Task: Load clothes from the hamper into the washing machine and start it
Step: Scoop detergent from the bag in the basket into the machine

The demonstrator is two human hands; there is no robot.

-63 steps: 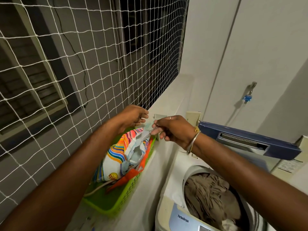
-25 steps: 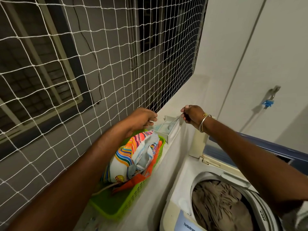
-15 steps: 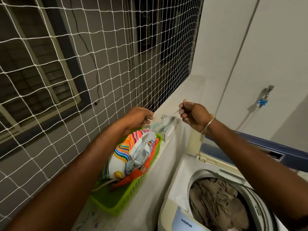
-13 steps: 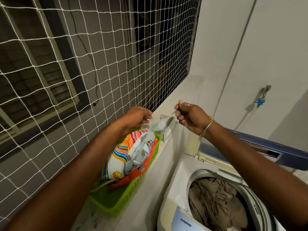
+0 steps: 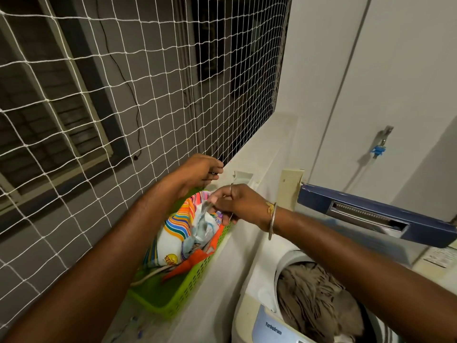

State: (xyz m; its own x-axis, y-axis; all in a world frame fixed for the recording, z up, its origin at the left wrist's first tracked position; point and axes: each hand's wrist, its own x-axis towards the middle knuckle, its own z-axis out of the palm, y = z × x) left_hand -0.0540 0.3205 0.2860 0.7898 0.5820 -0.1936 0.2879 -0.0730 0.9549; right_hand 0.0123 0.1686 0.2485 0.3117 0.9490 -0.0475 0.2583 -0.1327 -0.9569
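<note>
Right hand (image 5: 237,204) fingers (image 5: 221,194) tight on pouch (image 5: 201,219) at basket's (image 5: 197,276) far edge; left hand (image 5: 197,169) by netting (image 5: 148,95), grasp unclear

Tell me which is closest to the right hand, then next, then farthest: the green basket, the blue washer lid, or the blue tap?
1. green basket: right under the right hand, which pinches a pale packet lying in it.
2. blue washer lid: off to the hand's right, standing open.
3. blue tap: up on the wall, beyond the lid.
</note>
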